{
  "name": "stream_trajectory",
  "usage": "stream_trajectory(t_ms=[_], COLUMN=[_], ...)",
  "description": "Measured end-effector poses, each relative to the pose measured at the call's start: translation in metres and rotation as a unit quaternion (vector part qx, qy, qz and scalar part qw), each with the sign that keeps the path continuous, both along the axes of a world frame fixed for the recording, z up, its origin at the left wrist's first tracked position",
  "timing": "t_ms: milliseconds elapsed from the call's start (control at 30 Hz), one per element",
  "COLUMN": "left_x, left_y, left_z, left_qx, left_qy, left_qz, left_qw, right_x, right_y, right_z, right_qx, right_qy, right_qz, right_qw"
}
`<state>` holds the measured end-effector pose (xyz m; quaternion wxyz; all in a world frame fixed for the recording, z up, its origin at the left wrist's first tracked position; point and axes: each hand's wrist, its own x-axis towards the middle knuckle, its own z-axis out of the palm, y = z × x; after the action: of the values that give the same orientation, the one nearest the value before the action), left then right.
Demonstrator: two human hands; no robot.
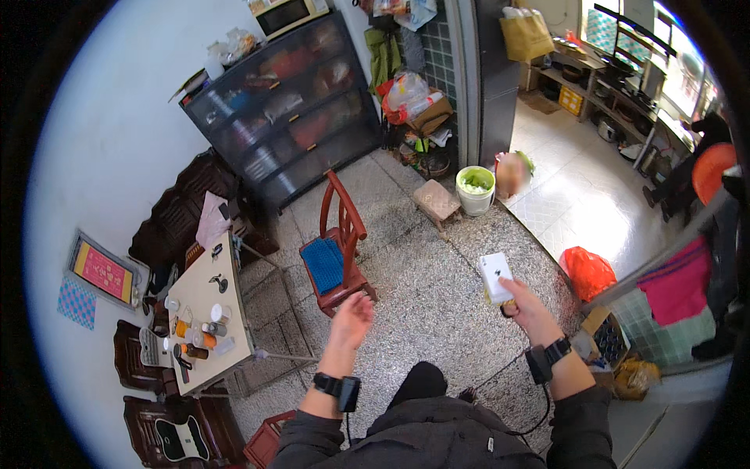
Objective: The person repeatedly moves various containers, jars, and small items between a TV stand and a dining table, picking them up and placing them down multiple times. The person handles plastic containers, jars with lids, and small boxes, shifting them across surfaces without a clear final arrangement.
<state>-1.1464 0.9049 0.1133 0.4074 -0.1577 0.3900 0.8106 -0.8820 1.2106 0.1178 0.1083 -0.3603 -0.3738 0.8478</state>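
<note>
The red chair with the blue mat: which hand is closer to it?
Left. The left hand shows just by the near edge of the red chair; the right hand, holding a white card, is well off to the right.

And there's smooth white card stock, the playing card (494, 270) with a faint sheen, above a speckled, stony-looking terrazzo floor (422, 305), while pale kitchen tiles (582, 187) throw back a bright glossy glare! Across to the chair (350, 205), polished reddish wood under a matt, textured blue seat pad (322, 264), with shiny see-through panels fronting the dark cabinet (289, 113) behind! Crinkled thin plastic on the red-orange bag (587, 273), smooth moulded plastic on the bucket (476, 203), dark lacquered wood on the carved bench (181, 202), and dull black cloth on the jacket (437, 438)!
</note>
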Motion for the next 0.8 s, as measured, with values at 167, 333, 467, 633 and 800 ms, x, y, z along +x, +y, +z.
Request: stream_trajectory(t_ms=[167, 333, 467, 633, 800], left_x=[-0.105, -0.203, -0.257, -0.293, -0.277], left_y=[0.030, 0.127, 0.203, 0.267, 0.308], left_z=[-0.043, -0.036, -0.012, -0.027, -0.034], left_qx=[-0.074, -0.096, -0.111, -0.153, -0.230], left_qy=[-0.001, 0.017, 0.052, 0.020, -0.040], left_qz=[0.131, 0.152, 0.109, 0.136, 0.243], left_qw=[0.989, 0.984, 0.986, 0.979, 0.941], right_x=[-0.100, -0.186, -0.264, -0.360, -0.449], right_y=[0.156, 0.281, 0.375, 0.493, 0.607], right_z=[-0.055, -0.088, -0.115, -0.177, -0.231], right_qx=[-0.009, -0.051, -0.054, -0.079, -0.020], right_qy=[-0.001, -0.019, -0.081, -0.164, -0.223], right_qz=[-0.013, -0.035, -0.052, -0.063, -0.006], right_qw=[1.000, 0.998, 0.994, 0.981, 0.975])
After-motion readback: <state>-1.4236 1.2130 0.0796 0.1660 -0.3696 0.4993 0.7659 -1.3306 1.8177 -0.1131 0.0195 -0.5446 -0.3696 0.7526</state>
